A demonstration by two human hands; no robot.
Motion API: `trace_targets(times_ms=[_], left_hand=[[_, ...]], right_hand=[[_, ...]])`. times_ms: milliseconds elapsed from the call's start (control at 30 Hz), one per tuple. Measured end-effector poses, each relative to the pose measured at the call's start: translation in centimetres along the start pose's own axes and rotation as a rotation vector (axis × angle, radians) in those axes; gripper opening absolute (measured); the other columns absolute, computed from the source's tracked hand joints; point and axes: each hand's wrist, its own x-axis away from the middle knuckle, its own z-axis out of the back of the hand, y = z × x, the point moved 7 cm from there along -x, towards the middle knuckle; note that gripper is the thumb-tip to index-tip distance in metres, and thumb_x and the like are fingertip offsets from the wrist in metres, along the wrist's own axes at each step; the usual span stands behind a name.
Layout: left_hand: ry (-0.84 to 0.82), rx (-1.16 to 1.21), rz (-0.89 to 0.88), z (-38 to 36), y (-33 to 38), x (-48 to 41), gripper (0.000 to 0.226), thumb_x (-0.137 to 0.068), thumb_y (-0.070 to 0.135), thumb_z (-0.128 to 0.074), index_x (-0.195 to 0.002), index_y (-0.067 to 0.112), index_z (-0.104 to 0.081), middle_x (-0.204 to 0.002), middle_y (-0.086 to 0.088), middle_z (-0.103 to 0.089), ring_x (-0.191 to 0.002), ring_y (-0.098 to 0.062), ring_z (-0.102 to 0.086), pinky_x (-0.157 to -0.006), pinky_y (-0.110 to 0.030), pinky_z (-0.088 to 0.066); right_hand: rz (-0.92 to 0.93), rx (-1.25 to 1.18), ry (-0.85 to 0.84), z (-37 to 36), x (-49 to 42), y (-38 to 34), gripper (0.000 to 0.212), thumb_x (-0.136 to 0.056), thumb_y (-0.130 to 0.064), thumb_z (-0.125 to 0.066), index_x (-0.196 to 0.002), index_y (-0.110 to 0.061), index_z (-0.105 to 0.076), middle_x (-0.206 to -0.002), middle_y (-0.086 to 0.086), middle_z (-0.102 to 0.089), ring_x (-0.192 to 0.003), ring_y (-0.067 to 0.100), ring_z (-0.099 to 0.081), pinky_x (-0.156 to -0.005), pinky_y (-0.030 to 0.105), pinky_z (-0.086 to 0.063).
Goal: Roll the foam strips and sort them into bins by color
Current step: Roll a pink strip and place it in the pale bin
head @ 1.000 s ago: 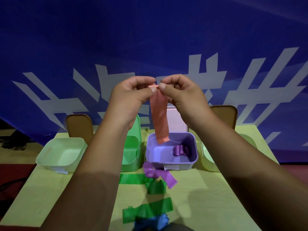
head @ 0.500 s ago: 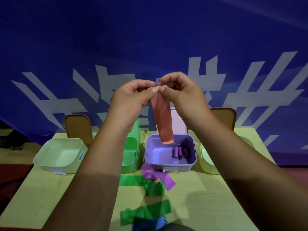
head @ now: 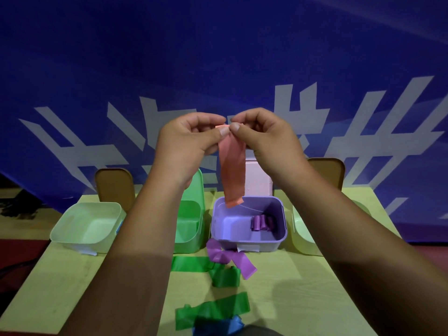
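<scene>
The left hand (head: 189, 139) and right hand (head: 264, 139) pinch the orange foam strip (head: 232, 170), hiding its top end. Forearms (head: 145, 226) cover most of a bright green plastic bin (head: 194, 214) and a pale green bin (head: 300, 238). The bottom edge cuts off a crumpled blue foam strip (head: 215, 327).

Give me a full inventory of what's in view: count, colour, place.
Pink strip: one, salmon, hanging above purple bin.
Purple bin: one, purple, table middle.
Green bin: one, green, to its left.
Left bin: one, pale green, far left.
Right bin: one, pale green, far right.
Rolls: count unclear, purple, in purple bin.
Purple strip: one, purple, before purple bin.
Green strips: apparently three, green, table front.
Blue strip: one, blue, bottom edge.
Lids: four, two brown, green, white, upright behind bins.
Table: one, yellow-green, under everything.
Banner: one, blue, behind.
Hands: two; left hand, right hand pinching pink strip's top.
</scene>
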Motion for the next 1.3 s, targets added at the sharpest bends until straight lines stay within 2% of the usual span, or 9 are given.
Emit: trace_targets(times_ms=[200,300,400,533,700,933,1000,1133,1300], left_hand=[[0.017,0.067,0.006,-0.6,-0.3,0.3,0.017,-0.091,0.004,-0.085,-0.106,0.009,-0.080,-0.099,-0.015,-0.078,-0.098,-0.028,-0.082,-0.087,-0.041,-0.068],[0.018,0.146,0.029,-1.1,-0.7,0.6,0.019,-0.094,0.002,-0.081,-0.112,0.004,-0.075,-0.104,-0.016,-0.082,-0.101,-0.028,-0.082,-0.090,-0.041,-0.067],[0.013,0.142,0.034,-1.3,-1.1,0.6,0.018,-0.095,0.002,-0.080,-0.112,0.005,-0.074,-0.103,-0.012,-0.083,-0.101,-0.028,-0.082,-0.092,-0.045,-0.066],[-0.007,0.103,0.042,-1.7,-1.2,0.6,0.021,-0.095,0.004,-0.081,-0.114,0.006,-0.073,-0.104,-0.013,-0.082,-0.099,-0.028,-0.082,-0.092,-0.046,-0.066],[-0.004,0.044,0.034,-1.7,-0.9,0.7,0.021,-0.097,0.008,-0.080,-0.117,0.008,-0.075,-0.105,-0.010,-0.083,-0.099,-0.025,-0.082,-0.092,-0.047,-0.066],[-0.050,0.002,0.031,-1.5,0.0,0.8,0.019,-0.097,0.005,-0.078,-0.116,0.006,-0.075,-0.104,-0.012,-0.083,-0.097,-0.027,-0.082,-0.090,-0.043,-0.067],[-0.066,-0.025,0.018,-1.4,0.3,0.9,0.019,-0.098,0.006,-0.078,-0.116,0.008,-0.076,-0.102,-0.010,-0.083,-0.096,-0.026,-0.083,-0.088,-0.040,-0.067],[-0.090,-0.015,0.018,-1.4,0.4,1.0,0.017,-0.097,0.005,-0.078,-0.113,0.010,-0.077,-0.102,-0.012,-0.082,-0.098,-0.027,-0.082,-0.089,-0.041,-0.066],[-0.081,0.015,0.018,-1.5,0.2,0.9,0.015,-0.096,0.006,-0.079,-0.110,0.011,-0.078,-0.104,-0.014,-0.082,-0.099,-0.029,-0.082,-0.091,-0.044,-0.066]], right_hand=[[-0.019,0.009,0.040,0.3,-0.1,0.0,0.004,-0.098,-0.019,-0.075,-0.098,-0.022,-0.077,-0.092,0.010,-0.076,-0.085,0.027,-0.074,-0.082,0.051,-0.063],[-0.017,0.003,0.078,0.8,-0.1,-0.1,0.008,-0.097,-0.018,-0.076,-0.094,-0.025,-0.076,-0.085,0.000,-0.076,-0.081,0.014,-0.073,-0.082,0.046,-0.063],[-0.015,0.008,0.109,1.1,0.1,0.0,0.008,-0.097,-0.018,-0.077,-0.094,-0.026,-0.076,-0.086,-0.003,-0.077,-0.085,0.017,-0.075,-0.080,0.039,-0.063],[-0.001,0.013,0.129,1.2,0.3,-0.1,0.009,-0.096,-0.017,-0.078,-0.093,-0.026,-0.076,-0.086,-0.006,-0.077,-0.082,0.007,-0.073,-0.078,0.031,-0.062],[0.009,0.024,0.122,1.3,0.5,-0.3,0.008,-0.096,-0.019,-0.078,-0.094,-0.027,-0.076,-0.088,-0.007,-0.077,-0.086,0.010,-0.074,-0.078,0.031,-0.063],[-0.017,-0.034,0.054,1.5,0.7,-0.4,0.007,-0.098,-0.012,-0.075,-0.104,-0.011,-0.077,-0.087,0.000,-0.075,-0.072,0.001,-0.068,-0.064,0.017,-0.055],[-0.025,-0.043,0.052,1.5,0.7,-0.3,0.008,-0.097,-0.011,-0.076,-0.105,-0.010,-0.077,-0.087,0.003,-0.075,-0.073,0.003,-0.068,-0.065,0.019,-0.057],[-0.039,-0.067,0.053,1.4,0.7,0.1,0.006,-0.095,-0.013,-0.077,-0.100,-0.017,-0.076,-0.090,0.007,-0.073,-0.082,0.016,-0.069,-0.080,0.042,-0.063],[-0.038,-0.115,0.042,1.5,0.7,0.2,0.009,-0.095,-0.010,-0.076,-0.098,-0.018,-0.074,-0.093,0.005,-0.069,-0.087,0.016,-0.066,-0.084,0.043,-0.060]])
